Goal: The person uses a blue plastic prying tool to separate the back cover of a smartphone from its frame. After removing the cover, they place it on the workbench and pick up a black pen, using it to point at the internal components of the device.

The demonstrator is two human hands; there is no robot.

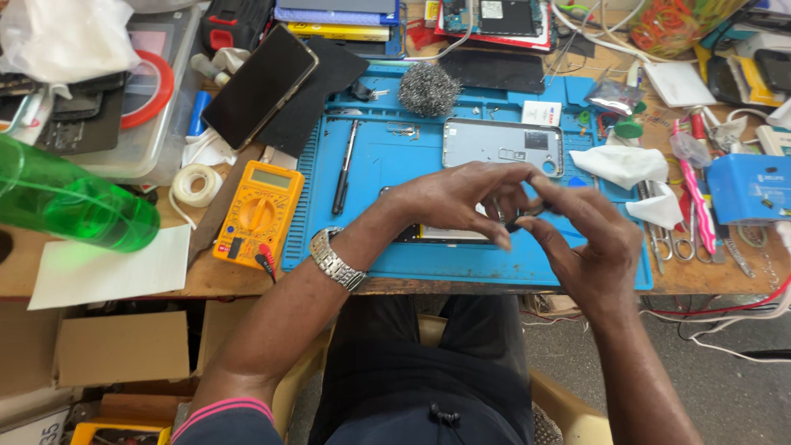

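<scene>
Single head-worn camera looking steeply down at a workbench

The view faces forward and downward from above the seated person's lap, close over the blue work mat (387, 165), with the cluttered bench filling the upper frame and floor at the bottom

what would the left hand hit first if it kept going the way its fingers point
The left hand points right, toward the right hand. Its fingertips nearly meet the right hand's fingers over the blue mat, around a small dark part, so it would probably meet that part and those fingers first; depth is unclear.
</scene>
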